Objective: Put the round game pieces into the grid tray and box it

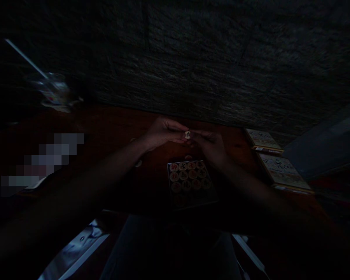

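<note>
Both hands meet over the far part of the table, closed on one round xiangqi piece (187,135) with a dark character on its face. My left hand (165,132) grips it from the left, and my right hand (210,146) pinches its right side. Just nearer to me lies a shallow box (189,200) with rows of xiangqi pieces, some marked red and some dark. One loose piece (188,157) lies beyond the box's far edge. Another loose piece (138,163) sits beside my left forearm. Dim light hides much of the fingers.
Two flat printed boxes (282,171) lie at the table's right side. A clear plastic cup (56,89) with a straw stands at the far left. Behind the reddish wooden table (111,120) rises a stone-textured wall (175,58). A blurred-out item (43,163) lies at the left.
</note>
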A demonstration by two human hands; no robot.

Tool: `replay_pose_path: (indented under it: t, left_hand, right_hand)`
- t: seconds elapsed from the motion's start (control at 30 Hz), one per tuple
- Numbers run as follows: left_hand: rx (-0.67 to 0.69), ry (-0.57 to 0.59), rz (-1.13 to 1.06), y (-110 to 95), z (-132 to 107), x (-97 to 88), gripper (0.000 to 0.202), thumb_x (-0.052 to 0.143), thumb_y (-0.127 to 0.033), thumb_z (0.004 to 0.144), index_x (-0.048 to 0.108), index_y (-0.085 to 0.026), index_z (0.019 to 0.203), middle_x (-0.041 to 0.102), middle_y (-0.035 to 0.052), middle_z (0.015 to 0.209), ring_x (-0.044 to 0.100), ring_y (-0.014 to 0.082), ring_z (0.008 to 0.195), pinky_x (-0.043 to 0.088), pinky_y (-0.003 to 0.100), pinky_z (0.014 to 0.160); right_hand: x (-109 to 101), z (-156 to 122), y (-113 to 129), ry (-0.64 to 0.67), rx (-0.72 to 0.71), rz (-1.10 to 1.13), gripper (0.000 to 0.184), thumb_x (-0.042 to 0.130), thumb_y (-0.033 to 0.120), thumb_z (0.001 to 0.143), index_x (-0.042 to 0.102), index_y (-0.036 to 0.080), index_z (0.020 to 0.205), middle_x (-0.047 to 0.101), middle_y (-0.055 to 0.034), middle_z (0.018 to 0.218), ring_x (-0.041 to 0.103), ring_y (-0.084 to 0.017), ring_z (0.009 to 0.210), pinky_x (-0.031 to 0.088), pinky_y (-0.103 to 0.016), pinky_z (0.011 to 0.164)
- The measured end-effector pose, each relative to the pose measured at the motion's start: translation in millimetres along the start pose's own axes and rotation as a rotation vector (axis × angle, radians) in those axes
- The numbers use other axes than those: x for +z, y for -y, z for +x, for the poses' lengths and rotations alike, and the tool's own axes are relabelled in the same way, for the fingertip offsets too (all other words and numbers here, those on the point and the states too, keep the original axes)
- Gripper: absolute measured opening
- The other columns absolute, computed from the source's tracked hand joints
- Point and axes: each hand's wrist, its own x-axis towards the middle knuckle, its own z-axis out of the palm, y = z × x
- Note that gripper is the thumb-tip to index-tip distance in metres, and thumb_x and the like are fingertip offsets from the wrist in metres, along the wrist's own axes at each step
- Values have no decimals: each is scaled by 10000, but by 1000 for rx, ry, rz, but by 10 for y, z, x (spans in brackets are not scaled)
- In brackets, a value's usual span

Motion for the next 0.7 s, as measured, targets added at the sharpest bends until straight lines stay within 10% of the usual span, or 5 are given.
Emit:
replay_pose_path:
  t: [0.7]
  left_hand:
    - [93, 10, 89, 193, 80, -47, 325, 988, -207, 706, 881, -174, 1011, 874, 83, 990, 846, 249, 921, 671, 364, 916]
  right_hand:
    - [-15, 59, -103, 29, 27, -58, 291, 925, 477, 793, 865, 236, 944, 836, -25, 856, 763, -195, 782, 632, -353, 779]
